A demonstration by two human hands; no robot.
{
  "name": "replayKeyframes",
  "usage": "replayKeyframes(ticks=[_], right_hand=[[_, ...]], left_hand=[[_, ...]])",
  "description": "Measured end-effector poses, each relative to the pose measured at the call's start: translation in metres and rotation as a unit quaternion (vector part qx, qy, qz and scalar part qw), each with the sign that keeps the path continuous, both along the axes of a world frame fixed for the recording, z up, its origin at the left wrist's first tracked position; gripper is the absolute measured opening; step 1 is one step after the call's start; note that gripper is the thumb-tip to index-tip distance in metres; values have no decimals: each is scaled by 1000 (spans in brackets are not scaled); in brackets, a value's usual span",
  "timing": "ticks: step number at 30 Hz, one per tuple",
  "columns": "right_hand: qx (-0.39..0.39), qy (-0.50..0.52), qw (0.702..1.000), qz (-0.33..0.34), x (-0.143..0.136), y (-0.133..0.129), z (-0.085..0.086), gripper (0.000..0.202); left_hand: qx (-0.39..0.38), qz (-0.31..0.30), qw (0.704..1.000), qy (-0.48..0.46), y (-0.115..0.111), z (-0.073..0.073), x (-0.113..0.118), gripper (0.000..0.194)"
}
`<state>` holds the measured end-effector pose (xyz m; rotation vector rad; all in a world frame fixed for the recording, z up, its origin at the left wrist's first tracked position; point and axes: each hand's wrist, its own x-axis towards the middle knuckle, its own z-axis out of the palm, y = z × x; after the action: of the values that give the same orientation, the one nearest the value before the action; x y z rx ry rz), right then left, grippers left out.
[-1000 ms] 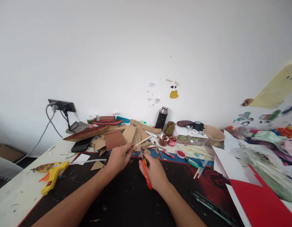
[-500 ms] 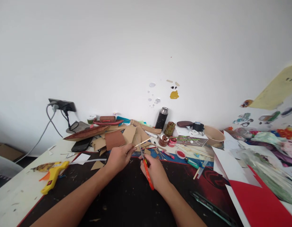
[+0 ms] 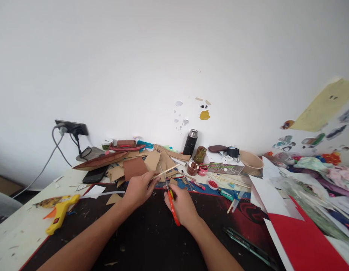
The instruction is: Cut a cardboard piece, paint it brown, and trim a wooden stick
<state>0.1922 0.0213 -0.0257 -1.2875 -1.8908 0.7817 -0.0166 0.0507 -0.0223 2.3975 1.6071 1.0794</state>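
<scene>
My left hand [image 3: 140, 189] is closed around one end of a thin wooden stick [image 3: 169, 170], which sticks out to the upper right. In my right hand [image 3: 181, 203] is a pair of scissors [image 3: 173, 210] with red-orange handles, the blades pointing up and away from me. The blades [image 3: 163, 177] cross the stick close to my left fingertips; whether they touch it I cannot tell. Behind both hands lie cardboard scraps [image 3: 153, 161] and a brown-painted cardboard piece [image 3: 134, 169].
A yellow glue gun [image 3: 61, 212] lies at left on the dark mat [image 3: 151, 241]. At the back stand a black flask [image 3: 190, 142] and paint jars [image 3: 193, 168]. A cutter knife [image 3: 247, 246] and red card [image 3: 298, 237] lie at right. A long brown boat-like shape [image 3: 101, 161] rests at back left.
The whole view has shifted slightly, so things appear a little further left. Both hands keep their hold on the stick and the scissors, and the blades now overlap the stick.
</scene>
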Motion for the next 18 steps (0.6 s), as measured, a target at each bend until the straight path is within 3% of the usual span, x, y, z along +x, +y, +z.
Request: replayKeyframes(ticks=[18], right_hand=[[2, 13, 1000, -20, -2, -1, 0, 19]], left_hand=[[-23, 13, 999, -38, 1, 4, -1, 40]])
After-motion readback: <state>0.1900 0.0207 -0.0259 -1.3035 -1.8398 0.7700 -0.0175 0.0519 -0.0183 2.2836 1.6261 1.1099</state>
